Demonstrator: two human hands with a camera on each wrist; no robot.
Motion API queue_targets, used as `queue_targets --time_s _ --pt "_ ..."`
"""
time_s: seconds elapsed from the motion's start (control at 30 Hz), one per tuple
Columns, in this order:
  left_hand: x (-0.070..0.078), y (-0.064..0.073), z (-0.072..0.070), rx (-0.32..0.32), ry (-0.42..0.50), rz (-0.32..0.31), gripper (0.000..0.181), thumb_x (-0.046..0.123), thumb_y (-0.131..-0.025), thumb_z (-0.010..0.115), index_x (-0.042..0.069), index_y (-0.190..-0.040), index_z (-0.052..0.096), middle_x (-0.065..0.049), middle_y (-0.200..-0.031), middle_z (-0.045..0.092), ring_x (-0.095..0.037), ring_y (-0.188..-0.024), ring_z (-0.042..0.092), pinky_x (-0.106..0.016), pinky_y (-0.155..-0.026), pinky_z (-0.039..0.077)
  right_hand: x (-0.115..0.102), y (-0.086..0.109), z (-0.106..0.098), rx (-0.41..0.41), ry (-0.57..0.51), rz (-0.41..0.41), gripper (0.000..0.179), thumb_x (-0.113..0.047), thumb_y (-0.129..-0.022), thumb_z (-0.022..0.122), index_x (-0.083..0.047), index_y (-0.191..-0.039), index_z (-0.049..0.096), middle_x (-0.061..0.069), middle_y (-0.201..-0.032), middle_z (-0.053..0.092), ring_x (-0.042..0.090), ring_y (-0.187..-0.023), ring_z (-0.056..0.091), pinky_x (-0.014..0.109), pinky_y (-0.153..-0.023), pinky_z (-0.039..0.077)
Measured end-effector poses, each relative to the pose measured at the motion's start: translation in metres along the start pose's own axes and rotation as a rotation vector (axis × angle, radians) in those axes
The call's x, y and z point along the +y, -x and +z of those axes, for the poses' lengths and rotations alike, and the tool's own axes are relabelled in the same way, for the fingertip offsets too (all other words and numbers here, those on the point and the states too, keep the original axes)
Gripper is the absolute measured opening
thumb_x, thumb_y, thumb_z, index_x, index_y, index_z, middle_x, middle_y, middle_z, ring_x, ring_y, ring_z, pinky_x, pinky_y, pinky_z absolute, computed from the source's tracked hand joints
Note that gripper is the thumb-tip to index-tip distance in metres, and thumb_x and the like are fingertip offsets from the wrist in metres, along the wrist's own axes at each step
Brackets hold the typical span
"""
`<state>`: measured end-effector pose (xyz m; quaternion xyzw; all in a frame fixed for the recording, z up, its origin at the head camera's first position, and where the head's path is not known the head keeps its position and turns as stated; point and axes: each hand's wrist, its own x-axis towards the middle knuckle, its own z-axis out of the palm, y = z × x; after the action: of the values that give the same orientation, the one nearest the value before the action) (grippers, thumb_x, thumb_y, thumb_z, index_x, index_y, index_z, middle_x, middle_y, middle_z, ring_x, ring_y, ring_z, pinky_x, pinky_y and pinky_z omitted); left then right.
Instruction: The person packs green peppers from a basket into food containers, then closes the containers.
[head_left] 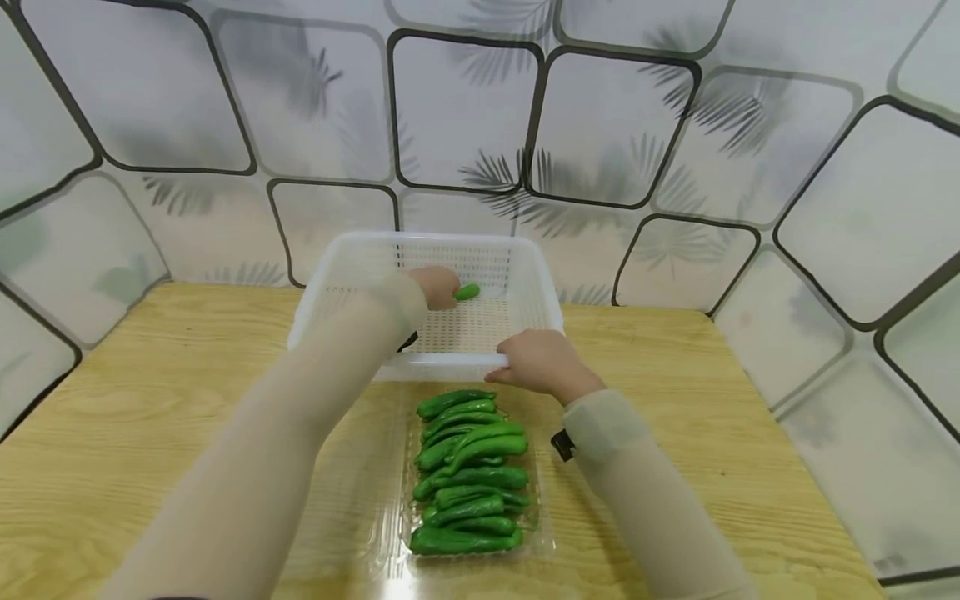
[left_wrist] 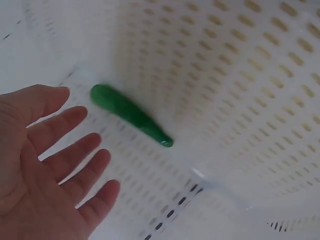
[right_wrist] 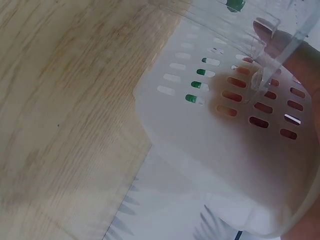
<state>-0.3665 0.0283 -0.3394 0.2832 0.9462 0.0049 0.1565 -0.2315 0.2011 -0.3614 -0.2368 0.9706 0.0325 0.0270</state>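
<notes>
A white perforated plastic basket (head_left: 442, 360) stands at the back of the table. My left hand (head_left: 435, 287) reaches inside it, beside a green pepper (head_left: 467, 292). In the left wrist view, the left hand (left_wrist: 60, 155) has its fingers spread and the pepper (left_wrist: 130, 114) lies just past the fingertips, against the basket's slotted surface. My right hand (head_left: 538, 362) grips the basket's front rim near its right corner. Through the slots of the basket wall (right_wrist: 185, 125) in the right wrist view, parts of the hand show. Close in front sits a clear plastic tray (head_left: 542, 533) holding several green peppers (head_left: 468, 492).
The wooden table (head_left: 660, 433) extends to both sides of the basket and tray. Behind it rises a wall (head_left: 465, 108) with a stone-and-leaf pattern, close to the basket's back. A small black object (head_left: 562, 444) is on the right wrist.
</notes>
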Motion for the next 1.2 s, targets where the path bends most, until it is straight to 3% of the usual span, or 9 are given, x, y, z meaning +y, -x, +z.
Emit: queue_targets --time_s 0.13,0.27,0.4,0.5,0.63,0.8,0.9,1.0,1.2 --pt "0.0 -0.013 0.014 -0.021 -0.025 -0.013 0.025 0.016 -0.095 0.05 0.008 -0.114 0.064 -0.007 -0.111 0.062 -0.019 -0.09 0.053 -0.035 -0.085 0.042 0.0 0.001 0.0 0.001 0.009 -0.003 0.036 -0.054 -0.083 0.061 -0.019 -0.074 0.061 -0.003 -0.071 0.063 0.016 -0.062 0.058 0.036 -0.054 0.048" --pt "0.0 -0.016 0.014 -0.052 0.019 -0.024 0.031 0.016 -0.094 0.051 0.006 -0.123 0.06 -0.01 -0.122 0.058 -0.024 -0.106 0.054 -0.038 -0.096 0.039 -0.001 0.001 -0.002 0.013 0.028 -0.002 0.037 -0.054 -0.083 0.061 -0.019 -0.073 0.06 -0.003 -0.069 0.062 0.016 -0.06 0.058 0.036 -0.052 0.047" --pt "-0.003 -0.014 0.014 -0.156 0.042 -0.042 0.041 0.019 -0.096 0.048 0.006 -0.135 0.049 -0.013 -0.136 0.049 -0.028 -0.125 0.043 -0.041 -0.105 0.03 -0.003 0.002 -0.003 0.01 0.033 -0.009 0.037 -0.054 -0.083 0.061 -0.018 -0.074 0.061 -0.003 -0.068 0.062 0.016 -0.059 0.058 0.036 -0.051 0.047" --pt "-0.006 -0.013 0.016 -0.206 0.015 -0.054 0.042 0.022 -0.098 0.045 0.007 -0.137 0.047 -0.012 -0.135 0.049 -0.026 -0.123 0.045 -0.04 -0.105 0.03 -0.003 0.001 -0.002 0.01 0.026 -0.008 0.037 -0.054 -0.083 0.062 -0.018 -0.075 0.061 -0.003 -0.068 0.062 0.015 -0.059 0.057 0.035 -0.051 0.047" --pt "-0.007 -0.015 0.017 -0.191 0.01 -0.064 0.039 0.022 -0.097 0.046 0.006 -0.131 0.054 -0.011 -0.128 0.055 -0.025 -0.114 0.05 -0.041 -0.102 0.034 -0.002 0.0 -0.002 0.016 0.015 0.001 0.036 -0.053 -0.083 0.063 -0.018 -0.075 0.062 -0.002 -0.069 0.062 0.015 -0.059 0.057 0.035 -0.051 0.047" --pt "-0.015 -0.022 0.022 -0.184 0.075 -0.1 0.035 0.023 -0.094 0.052 0.008 -0.124 0.06 -0.008 -0.121 0.059 -0.022 -0.106 0.051 -0.039 -0.099 0.037 -0.001 -0.001 -0.003 0.015 0.015 -0.007 0.037 -0.053 -0.083 0.063 -0.017 -0.073 0.06 -0.002 -0.066 0.06 0.016 -0.057 0.056 0.036 -0.051 0.047" --pt "-0.021 -0.025 0.022 -0.15 0.078 -0.057 0.029 0.02 -0.092 0.056 0.007 -0.116 0.065 -0.007 -0.114 0.061 -0.021 -0.101 0.053 -0.036 -0.094 0.04 -0.001 -0.002 -0.004 0.014 0.011 -0.014 0.038 -0.053 -0.083 0.062 -0.017 -0.073 0.06 -0.002 -0.066 0.06 0.016 -0.057 0.056 0.037 -0.051 0.046" --pt "-0.024 -0.02 0.018 -0.065 0.077 0.01 0.02 0.009 -0.091 0.055 0.005 -0.106 0.068 -0.008 -0.108 0.064 -0.022 -0.098 0.056 -0.036 -0.088 0.044 0.0 -0.004 -0.005 0.015 0.004 -0.013 0.037 -0.052 -0.083 0.063 -0.017 -0.073 0.06 -0.002 -0.066 0.06 0.017 -0.058 0.057 0.037 -0.051 0.047" --pt "-0.025 -0.005 0.009 0.09 0.089 0.076 0.011 -0.002 -0.088 0.056 0.002 -0.097 0.06 -0.01 -0.095 0.061 -0.023 -0.087 0.054 -0.034 -0.078 0.045 0.001 -0.003 -0.002 0.0 -0.005 0.0 0.037 -0.052 -0.083 0.063 -0.018 -0.07 0.058 -0.003 -0.064 0.059 0.016 -0.057 0.056 0.036 -0.051 0.047"
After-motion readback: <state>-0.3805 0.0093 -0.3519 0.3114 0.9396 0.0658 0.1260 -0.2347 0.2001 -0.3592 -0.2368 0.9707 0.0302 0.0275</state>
